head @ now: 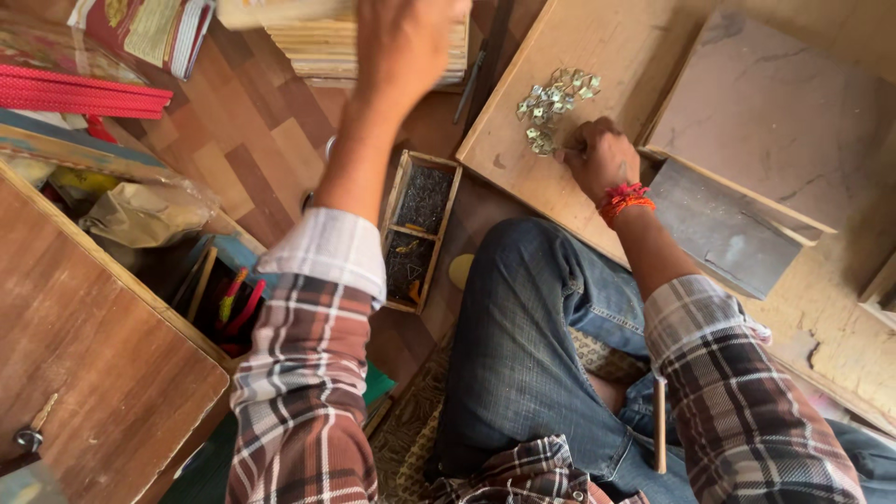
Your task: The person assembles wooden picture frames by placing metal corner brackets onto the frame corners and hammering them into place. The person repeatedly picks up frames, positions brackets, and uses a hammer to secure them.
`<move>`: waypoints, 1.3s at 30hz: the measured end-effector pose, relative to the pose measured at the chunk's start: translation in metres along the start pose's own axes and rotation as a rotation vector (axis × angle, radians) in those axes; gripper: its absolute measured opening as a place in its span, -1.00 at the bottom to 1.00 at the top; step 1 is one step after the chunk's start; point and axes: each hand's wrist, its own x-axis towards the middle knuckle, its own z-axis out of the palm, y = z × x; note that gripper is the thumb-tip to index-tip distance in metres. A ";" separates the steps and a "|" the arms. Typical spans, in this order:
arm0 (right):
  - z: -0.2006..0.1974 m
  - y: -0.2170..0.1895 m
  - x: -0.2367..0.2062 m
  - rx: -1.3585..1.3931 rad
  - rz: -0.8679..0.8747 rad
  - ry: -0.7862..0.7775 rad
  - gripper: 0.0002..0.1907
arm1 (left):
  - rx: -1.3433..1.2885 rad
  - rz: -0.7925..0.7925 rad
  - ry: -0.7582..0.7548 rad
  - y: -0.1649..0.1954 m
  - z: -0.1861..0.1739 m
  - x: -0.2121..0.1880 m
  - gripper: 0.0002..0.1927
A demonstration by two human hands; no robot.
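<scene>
A: Right hand (600, 157) is knuckles-up on the wooden board (523, 140), fingers curled down at the near edge of the pile of small metal pieces (553, 107). Looks like it's picking or pressing one; can't tell if it's actually pinching anything.

B: Left?

A: Left hand (403, 47) is raised at the far edge over a stack of boards (317, 47), blurred. Grip unreadable. Hands well apart.

B: Piece count?

A: Too small and overlapped, roughly two dozen. One loose heap, far-middle of the board, probably kept there for right-hand reach.

B: Anything else?

A: One narrow two-compartment tray (417, 229) of dark bits between the arms, left of the knee. One grey metal block (723, 229) just right of the right wrist.
</scene>
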 end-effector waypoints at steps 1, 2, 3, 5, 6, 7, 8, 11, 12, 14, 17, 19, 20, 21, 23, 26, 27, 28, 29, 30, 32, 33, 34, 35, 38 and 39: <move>-0.002 -0.003 0.001 0.018 0.003 0.021 -0.81 | -0.042 0.058 0.060 0.024 -0.010 0.006 -0.94; -0.005 -0.006 0.000 0.036 0.010 0.039 -0.86 | -0.099 0.084 0.088 0.046 -0.021 0.013 -0.84; -0.010 -0.008 -0.004 0.051 0.022 0.058 -0.92 | -0.163 0.111 0.114 0.069 -0.030 0.018 -0.73; -0.028 -0.011 -0.016 0.444 0.090 0.109 -0.98 | -0.256 0.071 0.096 0.112 -0.049 0.024 -0.73; -0.043 -0.006 -0.033 0.648 0.129 0.125 -0.96 | -0.299 0.043 0.076 0.145 -0.052 0.026 -0.73; -0.058 -0.007 -0.036 0.907 0.084 0.219 -0.91 | -0.335 0.046 0.122 0.163 -0.055 0.028 -0.73; -0.075 -0.008 -0.039 1.174 0.037 0.313 -0.85 | -0.365 0.048 0.159 0.181 -0.053 0.030 -0.73; -0.144 -0.012 -0.068 1.040 -0.004 0.419 -0.90 | -0.474 -0.010 0.208 0.221 -0.043 0.026 -0.73; -0.167 -0.015 -0.078 1.081 -0.003 0.437 -0.92 | -0.514 -0.042 0.219 0.231 -0.036 0.022 -0.74; -0.206 -0.024 -0.091 1.069 -0.038 0.463 -0.91 | -0.594 -0.106 0.249 0.249 -0.018 0.014 -0.75; -0.245 -0.049 -0.101 0.990 -0.078 0.473 -0.94 | -0.641 -0.143 0.291 0.278 0.010 0.002 -0.77; -0.256 -0.067 -0.103 0.876 -0.152 0.426 -0.91 | -0.652 -0.156 0.297 0.295 0.024 -0.007 -0.76; -0.257 -0.076 -0.101 0.824 -0.185 0.387 -0.93 | -0.655 -0.171 0.296 0.307 0.030 -0.013 -0.76; -0.258 -0.083 -0.099 0.773 -0.218 0.349 -0.95 | -0.659 -0.181 0.301 0.315 0.034 -0.019 -0.75; -0.251 -0.095 -0.093 0.668 -0.199 0.306 -0.92 | -0.609 -0.222 0.314 0.329 0.043 -0.026 -0.74; -0.237 -0.101 -0.085 0.412 -0.313 0.358 -0.82 | -0.571 -0.197 0.284 0.334 0.044 -0.038 -0.73; -0.234 -0.101 -0.084 0.319 -0.386 0.384 -0.78 | -0.565 -0.174 0.261 0.331 0.041 -0.040 -0.71; -0.232 -0.098 -0.084 0.307 -0.385 0.388 -0.77 | -0.555 -0.116 0.262 0.325 0.037 -0.040 -0.69; -0.230 -0.097 -0.083 0.292 -0.386 0.395 -0.77 | -0.548 -0.054 0.268 0.315 0.031 -0.038 -0.68; -0.230 -0.093 -0.084 0.279 -0.389 0.405 -0.76 | -0.538 0.011 0.273 0.308 0.026 -0.035 -0.66; -0.230 -0.090 -0.085 0.276 -0.439 0.376 -0.76 | -0.379 0.099 0.299 0.275 0.009 -0.022 -0.55; -0.231 -0.089 -0.083 0.276 -0.443 0.355 -0.75 | -0.308 0.096 0.301 0.256 0.002 -0.012 -0.53; -0.231 -0.089 -0.082 0.276 -0.447 0.334 -0.75 | -0.238 0.088 0.302 0.239 -0.005 -0.004 -0.51; -0.231 -0.089 -0.079 0.274 -0.438 0.304 -0.74 | -0.252 0.116 0.264 0.224 -0.010 0.003 -0.53; -0.227 -0.089 -0.065 0.431 -0.309 0.225 -0.82 | -0.299 0.190 0.195 0.198 -0.020 0.012 -0.58; -0.224 -0.088 -0.060 0.508 -0.244 0.202 -0.86 | -0.323 0.207 0.200 0.195 -0.020 0.012 -0.59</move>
